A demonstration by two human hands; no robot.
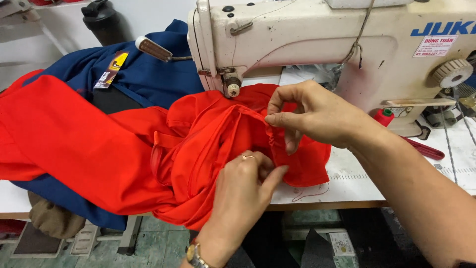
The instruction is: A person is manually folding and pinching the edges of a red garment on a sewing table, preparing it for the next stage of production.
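A bright red garment (pixel 99 144) lies bunched on the sewing table, its folds reaching under the needle area of a cream sewing machine (pixel 307 39). My left hand (pixel 245 183), with a ring on one finger and a watch at the wrist, presses and pinches the red cloth near the table's front edge. Just right of the presser foot, my right hand (pixel 312 114) pinches a gathered edge of the same cloth between thumb and fingers.
Navy blue fabric (pixel 148 74) with a hanging tag (pixel 111 69) lies behind the red cloth. A dark bottle (pixel 104 20) stands at the back left. A red-handled tool (pixel 421 146) lies at the right on the white table (pixel 357 183). Green floor shows below.
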